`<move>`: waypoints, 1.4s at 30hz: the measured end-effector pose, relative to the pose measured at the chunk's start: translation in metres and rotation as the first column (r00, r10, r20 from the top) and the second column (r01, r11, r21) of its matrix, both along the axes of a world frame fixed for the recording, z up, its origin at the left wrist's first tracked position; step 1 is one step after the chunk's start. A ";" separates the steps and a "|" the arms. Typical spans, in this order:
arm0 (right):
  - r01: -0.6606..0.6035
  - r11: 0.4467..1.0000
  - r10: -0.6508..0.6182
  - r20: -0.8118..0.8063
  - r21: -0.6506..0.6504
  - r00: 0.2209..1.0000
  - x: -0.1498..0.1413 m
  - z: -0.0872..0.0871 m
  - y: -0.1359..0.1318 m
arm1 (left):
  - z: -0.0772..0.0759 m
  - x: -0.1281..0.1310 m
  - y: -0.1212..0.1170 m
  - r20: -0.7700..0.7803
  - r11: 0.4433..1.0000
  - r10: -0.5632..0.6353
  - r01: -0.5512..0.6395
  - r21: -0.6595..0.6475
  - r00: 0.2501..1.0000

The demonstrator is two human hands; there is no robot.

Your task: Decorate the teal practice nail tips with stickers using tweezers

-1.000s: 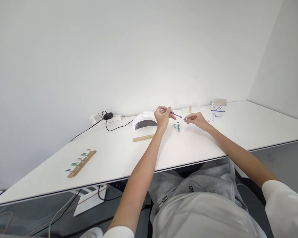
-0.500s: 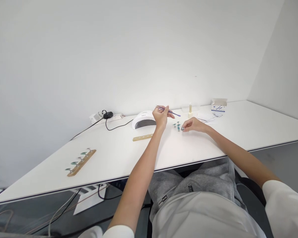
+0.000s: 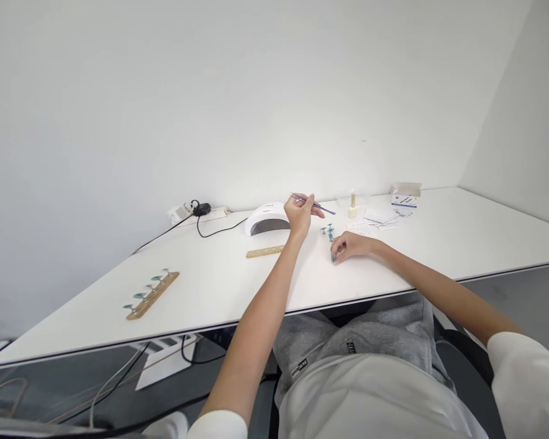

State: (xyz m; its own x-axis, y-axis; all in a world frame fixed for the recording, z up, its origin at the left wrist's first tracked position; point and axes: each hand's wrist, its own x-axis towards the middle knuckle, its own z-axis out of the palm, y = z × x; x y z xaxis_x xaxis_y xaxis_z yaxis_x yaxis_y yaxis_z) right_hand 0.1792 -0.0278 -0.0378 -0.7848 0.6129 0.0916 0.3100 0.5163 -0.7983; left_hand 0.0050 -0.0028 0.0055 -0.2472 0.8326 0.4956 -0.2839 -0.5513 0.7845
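My left hand is closed around slim purple tweezers, held slanting above the table near the lamp. Lower and to the right, my right hand pinches a small nail tip stand at the tabletop. My fingers cover most of it. Just behind that hand stand several teal nail tips on little metal stands. A wooden holder strip with pale spots lies left of them, partly behind my left forearm.
A white nail lamp stands by the wall, its cable running left to a black plug. Another wooden strip bears several green nail tips. Rightward are a polish bottle, sticker sheets and an opened box.
My right hand has moved toward me and slightly down with the small stand, away from the group of nail tips. My left hand stays almost still with the tweezers.
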 end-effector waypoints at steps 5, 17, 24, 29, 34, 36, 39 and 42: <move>-0.056 0.998 0.054 0.046 0.027 0.997 0.001 0.000 0.003 | -0.001 0.000 0.001 0.006 1.000 -0.002 0.002 0.000 1.000; -0.056 0.998 0.056 0.083 0.007 0.995 0.004 0.005 0.004 | -0.001 -0.001 0.001 -0.010 1.000 0.000 0.000 -0.009 1.000; -0.066 0.998 0.066 0.064 -0.004 0.996 0.004 0.004 0.004 | 0.000 0.000 0.001 -0.017 1.000 0.012 -0.012 -0.015 1.000; -0.068 0.998 0.068 0.063 -0.004 0.996 0.005 0.004 0.004 | 0.000 -0.001 0.001 -0.027 1.000 0.017 -0.018 -0.020 0.999; -0.076 0.997 0.075 0.076 0.006 0.994 0.006 0.005 0.005 | 0.001 -0.001 0.000 -0.014 1.000 0.006 -0.007 -0.017 1.000; -0.081 0.997 0.079 0.082 0.013 0.993 0.006 0.006 0.005 | 0.001 -0.001 -0.001 -0.009 1.000 0.006 -0.006 -0.019 1.000; -0.085 0.996 0.085 0.091 -0.009 0.992 0.010 0.008 0.007 | 0.001 -0.001 0.000 -0.011 0.999 0.014 -0.014 -0.034 1.000; -0.100 0.988 0.108 0.068 -0.114 0.992 0.018 0.013 0.009 | 0.001 -0.002 0.002 -0.017 0.999 0.022 -0.022 -0.037 1.000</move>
State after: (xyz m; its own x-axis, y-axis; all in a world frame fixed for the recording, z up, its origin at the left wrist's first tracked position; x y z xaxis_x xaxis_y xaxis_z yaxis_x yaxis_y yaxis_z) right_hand 0.1972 -0.0193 -0.0247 -0.8470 0.5306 -0.0322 0.3191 0.4589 -0.8292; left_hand 0.0029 -0.0013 0.0062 -0.2579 0.8450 0.4685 -0.2590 -0.5276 0.8090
